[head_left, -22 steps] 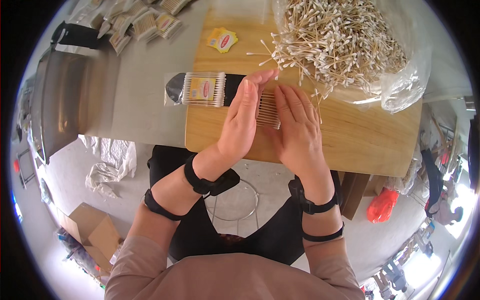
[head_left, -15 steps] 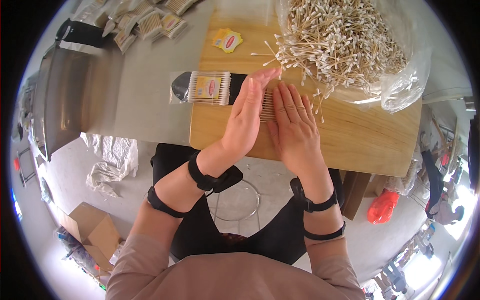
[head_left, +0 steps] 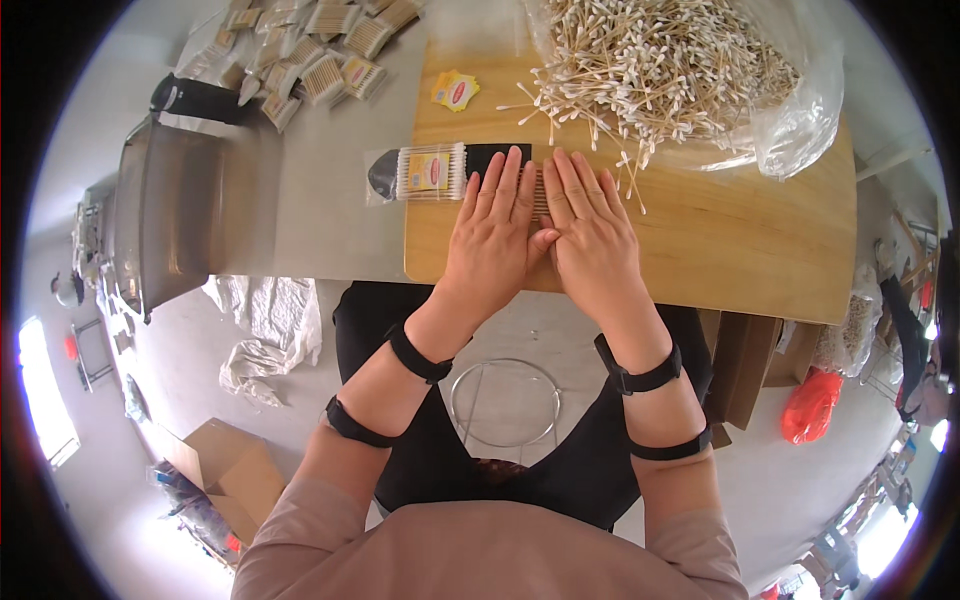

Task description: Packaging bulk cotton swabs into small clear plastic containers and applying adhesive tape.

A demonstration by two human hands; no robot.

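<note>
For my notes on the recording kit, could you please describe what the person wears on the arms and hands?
Both hands, left and right, are bare, with no gloves or rings showing. Each arm carries two black straps: a wrist band and a forearm band on the left, and the same on the right. Dusty pink sleeves are pushed up.

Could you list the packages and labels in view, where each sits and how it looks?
Clear packet of swabs: left of the left hand, yellow label.
Small yellow label: board's far left corner.
Filled packets: heaped far left.
Clear bag: far right, loose swabs.
Cardboard box: on the floor, brown.
</note>
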